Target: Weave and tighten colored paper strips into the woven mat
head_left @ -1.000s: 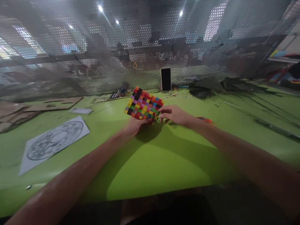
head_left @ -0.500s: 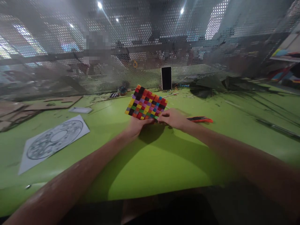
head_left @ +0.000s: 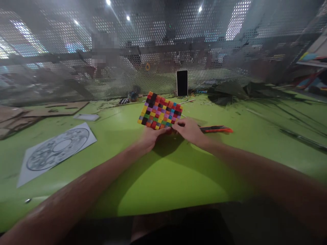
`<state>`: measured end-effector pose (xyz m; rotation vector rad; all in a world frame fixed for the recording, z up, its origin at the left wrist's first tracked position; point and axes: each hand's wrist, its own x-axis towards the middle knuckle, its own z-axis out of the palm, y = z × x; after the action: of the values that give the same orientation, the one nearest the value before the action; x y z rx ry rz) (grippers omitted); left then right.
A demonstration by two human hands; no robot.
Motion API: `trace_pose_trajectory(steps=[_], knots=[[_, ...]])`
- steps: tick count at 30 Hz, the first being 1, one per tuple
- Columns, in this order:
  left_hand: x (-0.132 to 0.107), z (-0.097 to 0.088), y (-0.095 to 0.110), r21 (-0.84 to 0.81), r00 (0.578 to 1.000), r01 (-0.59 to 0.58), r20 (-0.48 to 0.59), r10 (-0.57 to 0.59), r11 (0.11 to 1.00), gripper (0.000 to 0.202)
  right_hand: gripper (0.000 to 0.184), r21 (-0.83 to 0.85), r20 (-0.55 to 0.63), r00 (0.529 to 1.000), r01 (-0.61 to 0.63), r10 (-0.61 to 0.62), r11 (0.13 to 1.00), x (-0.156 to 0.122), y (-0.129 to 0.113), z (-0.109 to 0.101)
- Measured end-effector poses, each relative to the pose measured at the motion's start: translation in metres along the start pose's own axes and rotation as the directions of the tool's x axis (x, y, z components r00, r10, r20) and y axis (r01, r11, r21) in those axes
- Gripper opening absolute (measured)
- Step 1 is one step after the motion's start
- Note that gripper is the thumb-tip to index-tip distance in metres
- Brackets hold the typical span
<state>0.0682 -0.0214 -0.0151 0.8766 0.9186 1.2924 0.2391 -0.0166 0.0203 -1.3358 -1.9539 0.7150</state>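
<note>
A colourful woven checkered panel [head_left: 160, 112] is held up, tilted, above the green table. My left hand [head_left: 150, 136] grips its lower edge from below, thumb along the front and the other fingers hidden behind. At the lower right corner, my right hand [head_left: 187, 130] is closed in a pinch, the fingertips at the panel's edge; whether they hold the panel itself or a small strip end cannot be made out. Just beyond my right wrist lies an orange and black utility knife [head_left: 217, 129].
A paper with a printed ring pattern [head_left: 61, 146] lies on the left, near cardboard pieces [head_left: 56, 110] and a white tray-like item [head_left: 87, 117]. A dark-screened tablet or phone [head_left: 182, 83] leans against the perforated screen [head_left: 158, 41]. Dark dried leaves [head_left: 230, 92] spread at the back right.
The view has shifted slightly. My right hand's fingertips sit a little higher along the panel's lower right edge; the left hand's hold looks the same.
</note>
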Motion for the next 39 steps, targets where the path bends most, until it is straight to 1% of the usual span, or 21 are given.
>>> trace_pose_trajectory(steps=[2, 4, 7, 11, 15, 20, 24, 27, 33, 37, 39], knots=[[-0.002, 0.003, 0.003, -0.011, 0.999, -0.033, 0.024, 0.033, 0.999, 0.062, 0.031, 0.002, -0.004, 1.0, 0.012, -0.012, 1.0, 0.001, 0.003, 0.001], [-0.004, 0.006, 0.006, -0.022, 0.999, -0.034, 0.024, 0.035, 0.999, 0.063, 0.033, 0.012, 0.009, 1.0, 0.011, -0.012, 1.0, 0.002, 0.005, 0.001], [-0.007, 0.01, 0.01, -0.068, 1.0, -0.004, -0.01, 0.003, 0.998, 0.055, 0.034, 0.033, 0.012, 1.0, 0.016, -0.016, 0.999, 0.003, 0.007, 0.001], [-0.006, 0.011, 0.009, -0.111, 0.999, 0.008, -0.035, -0.012, 0.994, 0.047, 0.037, 0.026, -0.036, 0.998, 0.05, -0.049, 0.998, 0.003, 0.008, 0.001], [-0.004, 0.009, 0.005, -0.126, 0.999, 0.004, -0.047, -0.01, 0.992, 0.049, 0.034, -0.027, -0.047, 0.994, 0.102, -0.103, 0.994, 0.003, 0.009, 0.002], [-0.002, 0.005, 0.001, -0.123, 1.0, 0.001, -0.03, -0.005, 0.992, 0.053, 0.031, -0.106, -0.109, 0.98, 0.152, -0.164, 0.983, 0.003, 0.011, 0.007], [-0.002, 0.005, 0.001, -0.116, 1.0, 0.012, -0.009, -0.013, 0.993, 0.053, 0.028, -0.113, -0.099, 0.979, 0.166, -0.177, 0.98, 0.004, 0.013, 0.008], [-0.002, 0.006, 0.003, -0.134, 1.0, -0.004, 0.011, 0.006, 0.991, 0.051, 0.028, -0.091, -0.081, 0.978, 0.186, -0.194, 0.978, 0.006, 0.015, 0.007], [-0.003, 0.007, 0.001, -0.113, 0.999, -0.009, -0.037, 0.005, 0.994, 0.05, 0.025, -0.084, -0.103, 0.974, 0.192, -0.2, 0.978, 0.004, 0.016, 0.01], [-0.003, 0.008, 0.0, -0.117, 0.999, -0.042, -0.027, 0.039, 0.992, 0.051, 0.025, -0.076, -0.083, 0.974, 0.207, -0.213, 0.975, 0.003, 0.017, 0.013], [-0.004, 0.009, 0.001, -0.121, 0.999, -0.042, -0.026, 0.039, 0.992, 0.052, 0.025, -0.069, -0.065, 0.977, 0.197, -0.201, 0.978, 0.004, 0.018, 0.013]])
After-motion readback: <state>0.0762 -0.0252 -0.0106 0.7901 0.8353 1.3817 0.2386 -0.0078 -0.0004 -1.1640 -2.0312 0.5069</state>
